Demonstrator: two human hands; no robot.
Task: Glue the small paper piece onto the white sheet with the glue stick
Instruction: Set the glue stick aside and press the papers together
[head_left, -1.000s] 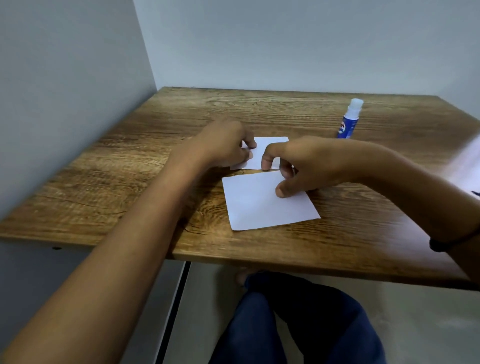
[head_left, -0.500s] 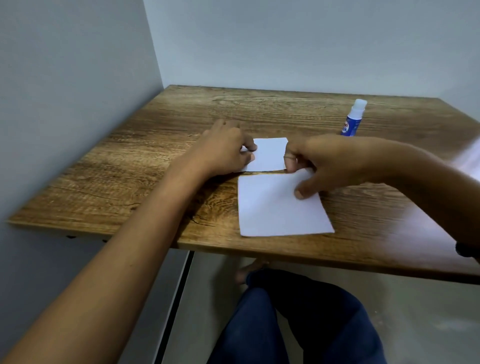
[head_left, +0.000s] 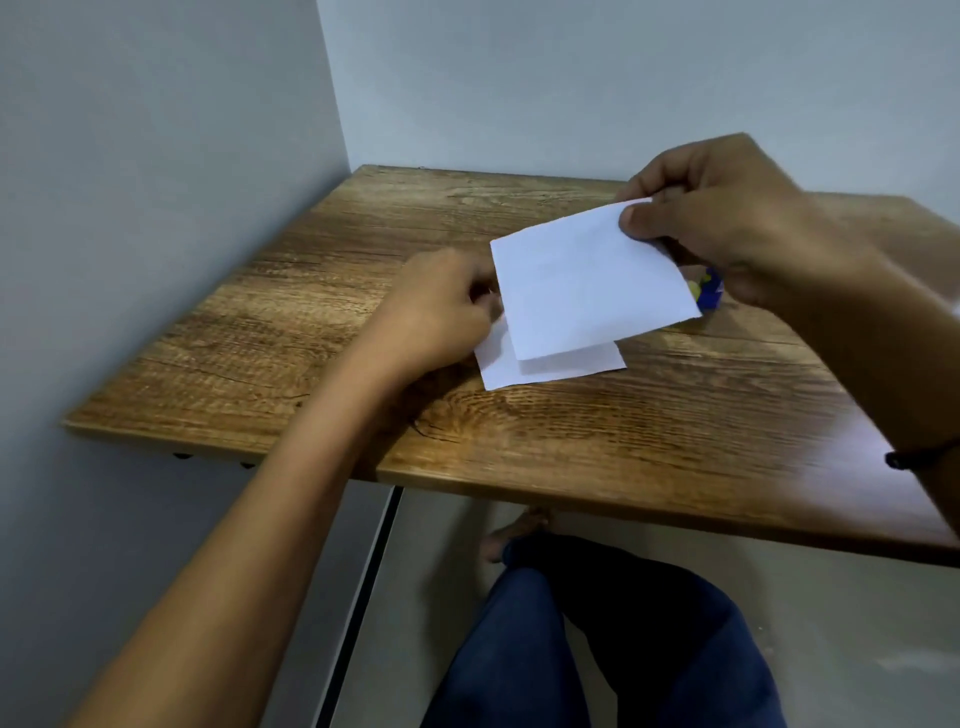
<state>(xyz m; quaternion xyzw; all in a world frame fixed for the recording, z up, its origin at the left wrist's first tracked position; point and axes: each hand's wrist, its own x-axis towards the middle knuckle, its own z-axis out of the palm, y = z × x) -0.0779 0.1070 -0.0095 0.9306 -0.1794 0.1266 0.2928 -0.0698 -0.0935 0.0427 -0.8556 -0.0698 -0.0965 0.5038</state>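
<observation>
My right hand (head_left: 727, 218) pinches the top right corner of the white sheet (head_left: 587, 286) and holds it tilted in the air above the table. Below it the small paper piece (head_left: 566, 366) lies flat on the wood, mostly covered by the raised sheet. My left hand (head_left: 441, 312) rests on the table at that piece's left edge, fingers curled onto it. Only a bit of the glue stick's blue label (head_left: 709, 293) shows, behind the sheet's right edge and under my right hand.
The wooden table (head_left: 363, 291) sits in a corner, with grey walls to the left and behind. Its front edge runs across the middle of the view. My legs in blue trousers (head_left: 597, 649) are under the table.
My right hand has picked the white sheet up off the table and raised it to the right. The left hand stays at the small piece. The camera has moved closer.
</observation>
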